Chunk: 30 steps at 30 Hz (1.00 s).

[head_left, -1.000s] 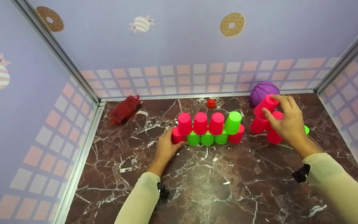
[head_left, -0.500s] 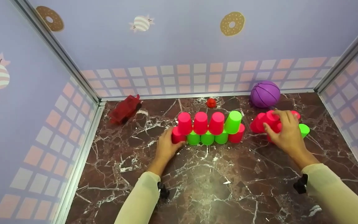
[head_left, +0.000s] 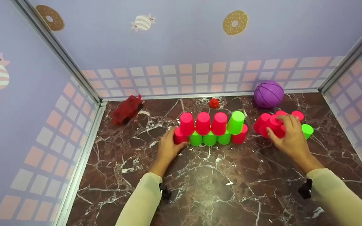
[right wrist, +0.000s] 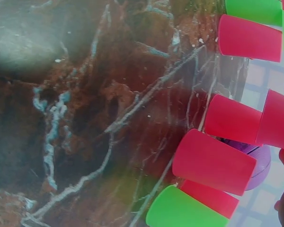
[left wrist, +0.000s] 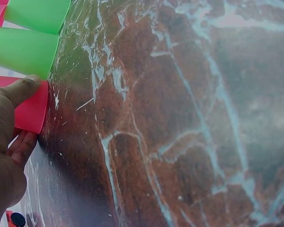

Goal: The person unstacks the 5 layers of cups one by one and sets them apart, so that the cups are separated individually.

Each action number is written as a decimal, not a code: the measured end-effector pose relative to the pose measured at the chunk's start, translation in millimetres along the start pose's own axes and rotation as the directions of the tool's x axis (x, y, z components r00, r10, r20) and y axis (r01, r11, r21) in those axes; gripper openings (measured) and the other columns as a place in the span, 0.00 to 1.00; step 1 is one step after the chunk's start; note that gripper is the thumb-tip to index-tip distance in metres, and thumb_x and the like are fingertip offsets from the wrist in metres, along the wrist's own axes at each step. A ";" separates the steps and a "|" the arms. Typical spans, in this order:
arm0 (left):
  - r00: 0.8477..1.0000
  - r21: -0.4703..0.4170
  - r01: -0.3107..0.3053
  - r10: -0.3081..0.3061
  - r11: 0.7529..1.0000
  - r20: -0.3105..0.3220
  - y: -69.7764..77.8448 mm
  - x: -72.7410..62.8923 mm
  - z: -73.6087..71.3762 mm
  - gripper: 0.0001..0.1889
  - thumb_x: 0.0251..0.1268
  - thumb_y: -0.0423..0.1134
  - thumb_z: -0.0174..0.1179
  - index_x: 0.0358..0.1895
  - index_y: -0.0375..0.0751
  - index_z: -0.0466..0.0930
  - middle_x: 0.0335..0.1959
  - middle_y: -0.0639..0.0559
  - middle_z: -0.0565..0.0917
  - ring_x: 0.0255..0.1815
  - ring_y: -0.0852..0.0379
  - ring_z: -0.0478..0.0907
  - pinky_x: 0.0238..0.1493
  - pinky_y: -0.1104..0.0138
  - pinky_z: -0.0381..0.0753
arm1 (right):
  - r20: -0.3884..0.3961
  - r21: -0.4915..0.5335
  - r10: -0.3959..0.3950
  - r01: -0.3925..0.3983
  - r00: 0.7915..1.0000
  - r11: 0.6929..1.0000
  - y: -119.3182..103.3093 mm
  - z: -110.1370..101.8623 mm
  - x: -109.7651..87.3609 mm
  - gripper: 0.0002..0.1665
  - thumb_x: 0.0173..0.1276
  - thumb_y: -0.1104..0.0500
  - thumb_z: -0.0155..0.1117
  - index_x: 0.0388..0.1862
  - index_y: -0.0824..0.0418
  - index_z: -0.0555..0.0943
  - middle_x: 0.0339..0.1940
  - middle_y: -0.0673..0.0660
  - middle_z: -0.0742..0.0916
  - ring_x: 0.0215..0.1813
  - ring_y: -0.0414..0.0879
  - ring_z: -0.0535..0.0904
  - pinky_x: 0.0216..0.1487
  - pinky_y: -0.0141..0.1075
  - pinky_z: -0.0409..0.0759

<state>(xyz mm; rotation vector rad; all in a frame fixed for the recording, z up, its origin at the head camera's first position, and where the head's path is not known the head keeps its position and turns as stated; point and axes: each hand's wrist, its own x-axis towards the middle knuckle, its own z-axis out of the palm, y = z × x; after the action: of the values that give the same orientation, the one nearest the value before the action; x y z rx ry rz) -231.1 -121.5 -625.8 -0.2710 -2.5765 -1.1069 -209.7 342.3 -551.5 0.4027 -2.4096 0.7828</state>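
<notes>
Upside-down cups stand in two rows mid-table. Below are a pink cup (head_left: 180, 136) at the left end, green cups (head_left: 210, 139) and a pink end cup (head_left: 239, 135). Three pink cups (head_left: 203, 124) and a green cup (head_left: 236, 123) sit on top. My left hand (head_left: 167, 147) grips the left-end pink cup, thumb on its near side in the left wrist view. To the right, my right hand (head_left: 291, 136) holds a pink cup (head_left: 272, 123) between thumb and fingers, above a cluster of pink cups (head_left: 261, 121). That hand hides part of the cluster.
Beside the right hand is a green cup (head_left: 307, 131). Behind the cluster, a purple ball (head_left: 268, 94) rests near the back wall. A small red toy (head_left: 213, 103) stands behind the rows, and a dark red toy (head_left: 127, 110) lies at back left. Patterned walls enclose the table.
My right hand has come down with its pink cup, from in front of the purple ball to the cluster. The ball is now uncovered. My left hand and the stacked rows stay put.
</notes>
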 end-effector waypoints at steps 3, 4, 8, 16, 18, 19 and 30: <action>1.000 -0.021 0.000 0.000 1.000 0.005 -3.8 0.1 -0.1 0.38 0.50 0.45 0.88 0.65 0.42 0.81 0.54 0.36 0.90 0.56 0.33 0.90 0.60 0.39 0.88 | 0.049 -0.015 0.039 -0.039 0.998 0.999 0.6 2.6 -2.8 0.30 0.63 0.65 0.82 0.59 0.73 0.78 0.52 0.74 0.82 0.56 0.72 0.78 0.76 0.73 0.68; 1.000 -0.019 -0.007 0.007 1.000 -0.001 -5.9 -0.1 1.2 0.38 0.49 0.46 0.88 0.65 0.43 0.81 0.53 0.37 0.90 0.55 0.33 0.90 0.59 0.39 0.88 | 0.070 -0.023 0.055 -0.054 0.996 0.998 1.0 3.7 -3.8 0.30 0.63 0.64 0.82 0.59 0.72 0.78 0.52 0.74 0.82 0.58 0.72 0.78 0.78 0.76 0.65; 0.999 -0.006 -0.032 0.032 0.999 -0.029 -20.8 0.1 12.4 0.38 0.47 0.48 0.89 0.63 0.45 0.81 0.51 0.38 0.91 0.52 0.34 0.91 0.54 0.40 0.89 | 0.156 -0.085 0.090 -0.077 0.984 0.993 2.6 8.5 -7.6 0.30 0.66 0.62 0.81 0.60 0.71 0.76 0.53 0.72 0.83 0.64 0.73 0.80 0.81 0.82 0.55; 0.997 0.000 -0.061 0.061 0.998 -0.052 -37.9 1.0 23.2 0.41 0.46 0.56 0.88 0.64 0.47 0.81 0.51 0.40 0.91 0.51 0.37 0.91 0.54 0.42 0.90 | 0.208 -0.193 0.091 -0.050 0.974 0.980 9.7 21.4 -19.4 0.28 0.69 0.59 0.79 0.57 0.71 0.75 0.48 0.73 0.85 0.58 0.76 0.84 0.81 0.84 0.50; 0.997 -0.006 -0.059 0.058 0.998 -0.051 -35.8 0.8 21.9 0.41 0.46 0.56 0.88 0.64 0.47 0.81 0.51 0.40 0.91 0.52 0.36 0.91 0.55 0.42 0.90 | 0.202 -0.217 0.086 -0.041 0.976 0.975 11.1 23.7 -22.4 0.28 0.69 0.58 0.79 0.57 0.71 0.75 0.46 0.73 0.85 0.56 0.75 0.84 0.81 0.84 0.49; 0.997 -0.009 -0.059 0.058 0.998 -0.048 -33.3 0.9 20.1 0.41 0.46 0.55 0.88 0.64 0.46 0.81 0.51 0.39 0.91 0.52 0.36 0.91 0.54 0.41 0.89 | 0.198 -0.230 0.083 -0.036 0.977 0.973 11.8 24.4 -23.3 0.28 0.69 0.58 0.79 0.57 0.71 0.75 0.45 0.73 0.84 0.56 0.75 0.83 0.81 0.84 0.49; 1.000 -0.026 -0.011 0.010 1.000 -0.022 -10.4 -0.9 5.7 0.38 0.49 0.47 0.88 0.63 0.41 0.82 0.52 0.37 0.90 0.53 0.34 0.90 0.57 0.39 0.88 | 0.188 -0.267 0.057 -0.005 0.980 0.964 10.0 22.9 -20.1 0.29 0.69 0.54 0.78 0.57 0.71 0.76 0.54 0.73 0.81 0.59 0.77 0.75 0.82 0.83 0.49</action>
<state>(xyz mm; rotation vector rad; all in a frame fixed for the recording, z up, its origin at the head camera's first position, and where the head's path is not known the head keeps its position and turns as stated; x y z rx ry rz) -234.6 -124.4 -636.8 -0.2770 -2.5401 -1.1349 -207.9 338.3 -583.3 0.3476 -2.6646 0.4390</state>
